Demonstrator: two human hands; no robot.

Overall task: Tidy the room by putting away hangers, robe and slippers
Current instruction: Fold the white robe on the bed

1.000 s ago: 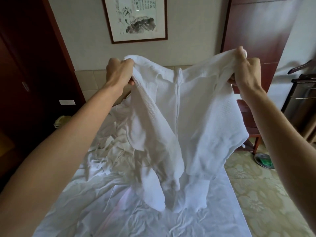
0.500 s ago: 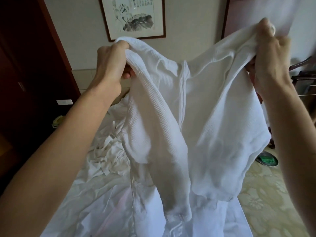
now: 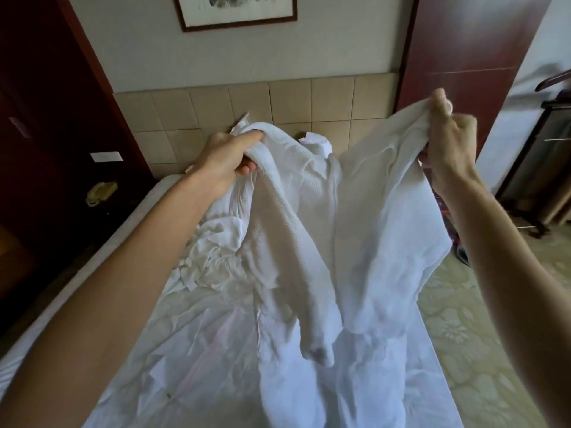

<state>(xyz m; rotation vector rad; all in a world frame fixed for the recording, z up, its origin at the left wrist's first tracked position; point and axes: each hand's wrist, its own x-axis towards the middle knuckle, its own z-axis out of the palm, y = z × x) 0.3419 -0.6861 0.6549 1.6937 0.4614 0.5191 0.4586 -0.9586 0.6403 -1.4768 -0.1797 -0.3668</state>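
White robe [image 3: 312, 217] hangs between left hand [image 3: 227, 159] and right hand [image 3: 448, 143].

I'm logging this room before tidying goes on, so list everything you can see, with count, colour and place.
White waffle-weave robe: one, white, held up over the bed by both hands.
Crumpled white bed sheet: one, white, covering the bed.
Beige padded headboard: one, beige, against the wall behind the bed.
Framed ink picture: one, dark frame, on the wall above the headboard.
Yellowish telephone: one, left of the bed.
Dark wooden valet stand: one, far right.
Patterned pale green floor: right of the bed.
Left hand: grips the robe's left top edge.
Right hand: grips the robe's right top edge.
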